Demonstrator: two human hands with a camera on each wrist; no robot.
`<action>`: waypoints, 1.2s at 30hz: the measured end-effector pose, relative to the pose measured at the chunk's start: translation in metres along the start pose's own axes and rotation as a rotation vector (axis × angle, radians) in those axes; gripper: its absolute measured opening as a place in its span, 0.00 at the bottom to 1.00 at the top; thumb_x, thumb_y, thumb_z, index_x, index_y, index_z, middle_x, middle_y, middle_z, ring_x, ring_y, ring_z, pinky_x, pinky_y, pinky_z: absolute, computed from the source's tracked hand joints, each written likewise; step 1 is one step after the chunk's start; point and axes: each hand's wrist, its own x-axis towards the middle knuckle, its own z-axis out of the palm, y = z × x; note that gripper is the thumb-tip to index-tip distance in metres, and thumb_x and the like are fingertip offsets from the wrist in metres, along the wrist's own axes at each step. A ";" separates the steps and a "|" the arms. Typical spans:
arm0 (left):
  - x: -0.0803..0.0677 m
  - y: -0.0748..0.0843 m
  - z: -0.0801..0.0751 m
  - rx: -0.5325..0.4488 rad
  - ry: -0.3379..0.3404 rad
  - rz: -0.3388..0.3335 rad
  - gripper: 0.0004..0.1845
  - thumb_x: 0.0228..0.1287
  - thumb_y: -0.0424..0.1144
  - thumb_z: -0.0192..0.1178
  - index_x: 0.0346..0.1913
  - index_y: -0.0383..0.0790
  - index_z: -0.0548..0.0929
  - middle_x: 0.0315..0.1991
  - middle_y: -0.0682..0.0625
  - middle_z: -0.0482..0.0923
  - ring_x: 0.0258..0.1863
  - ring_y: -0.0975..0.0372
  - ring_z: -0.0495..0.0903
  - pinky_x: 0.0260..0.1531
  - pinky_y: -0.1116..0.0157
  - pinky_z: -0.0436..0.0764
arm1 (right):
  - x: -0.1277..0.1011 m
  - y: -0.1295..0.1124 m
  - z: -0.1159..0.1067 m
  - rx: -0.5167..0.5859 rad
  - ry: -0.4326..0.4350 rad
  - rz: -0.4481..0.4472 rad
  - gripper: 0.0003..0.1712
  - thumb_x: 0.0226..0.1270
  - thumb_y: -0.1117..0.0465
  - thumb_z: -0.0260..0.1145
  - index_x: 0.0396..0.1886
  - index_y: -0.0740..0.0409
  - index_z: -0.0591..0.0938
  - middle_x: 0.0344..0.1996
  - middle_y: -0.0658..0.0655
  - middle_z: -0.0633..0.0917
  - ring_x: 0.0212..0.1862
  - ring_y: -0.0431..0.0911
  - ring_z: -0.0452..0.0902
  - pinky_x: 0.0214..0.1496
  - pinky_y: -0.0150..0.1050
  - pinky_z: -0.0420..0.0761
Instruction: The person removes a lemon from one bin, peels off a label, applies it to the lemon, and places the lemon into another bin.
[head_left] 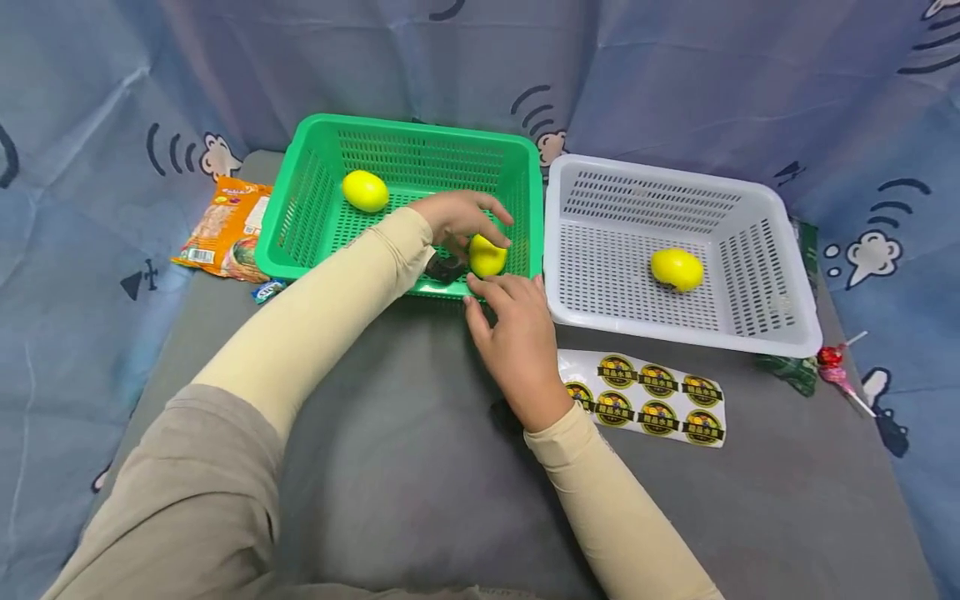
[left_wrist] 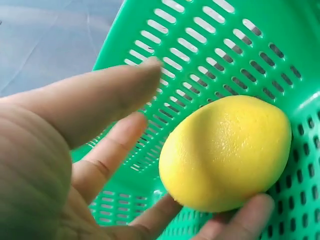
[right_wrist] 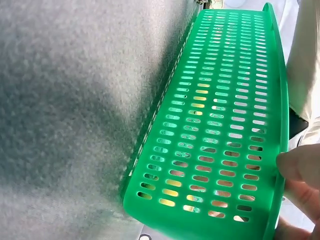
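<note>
My left hand (head_left: 467, 218) is inside the green basket (head_left: 311, 133), reaching down over a yellow lemon (head_left: 487, 257). In the left wrist view, fingertips touch the underside of this lemon (left_wrist: 227, 152), while the thumb (left_wrist: 115, 92) stands apart from it. My right hand (head_left: 517, 329) is at the basket's near right rim, its thumb outside and its fingers over the edge. The right wrist view shows the thumb tip (right_wrist: 295, 164) against the green rim. A second lemon (head_left: 365, 191) lies at the basket's back left.
A white basket (head_left: 630, 320) holding one lemon (head_left: 677, 269) stands to the right. In front of it lies a sticker sheet (head_left: 658, 400). An orange snack bag (head_left: 225, 229) and a small blue packet (head_left: 268, 290) sit at left, lollipops (head_left: 834, 367) at right.
</note>
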 end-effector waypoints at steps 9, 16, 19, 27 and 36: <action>0.006 -0.007 0.000 0.002 -0.024 -0.006 0.26 0.74 0.34 0.68 0.72 0.44 0.78 0.71 0.41 0.69 0.58 0.50 0.80 0.51 0.59 0.86 | 0.000 -0.002 0.000 0.006 0.009 0.003 0.15 0.75 0.60 0.71 0.58 0.56 0.90 0.49 0.56 0.88 0.58 0.54 0.81 0.77 0.68 0.59; 0.007 -0.008 0.000 0.020 -0.029 0.007 0.24 0.76 0.36 0.65 0.72 0.43 0.77 0.68 0.40 0.71 0.54 0.51 0.81 0.47 0.60 0.87 | 0.001 -0.002 0.000 0.003 0.007 0.007 0.15 0.75 0.60 0.72 0.58 0.56 0.90 0.49 0.57 0.89 0.57 0.54 0.81 0.77 0.68 0.59; 0.008 -0.009 -0.002 0.011 -0.016 0.008 0.24 0.76 0.36 0.64 0.72 0.43 0.77 0.68 0.41 0.71 0.52 0.51 0.81 0.47 0.61 0.87 | 0.001 -0.002 0.000 0.006 0.012 0.006 0.15 0.75 0.60 0.71 0.58 0.55 0.91 0.48 0.57 0.89 0.56 0.55 0.81 0.77 0.67 0.58; -0.001 -0.011 -0.009 -0.101 0.086 0.069 0.27 0.73 0.37 0.67 0.73 0.43 0.77 0.71 0.42 0.69 0.54 0.50 0.81 0.56 0.54 0.84 | 0.002 0.000 0.002 0.005 0.012 -0.001 0.15 0.75 0.60 0.71 0.58 0.56 0.90 0.49 0.57 0.89 0.57 0.56 0.81 0.77 0.67 0.59; -0.108 0.000 -0.001 -0.227 0.242 0.433 0.19 0.67 0.30 0.69 0.60 0.42 0.84 0.65 0.46 0.73 0.50 0.49 0.84 0.52 0.55 0.85 | 0.003 -0.002 0.001 0.002 0.007 -0.001 0.13 0.75 0.60 0.71 0.55 0.57 0.91 0.48 0.57 0.89 0.56 0.55 0.81 0.77 0.68 0.58</action>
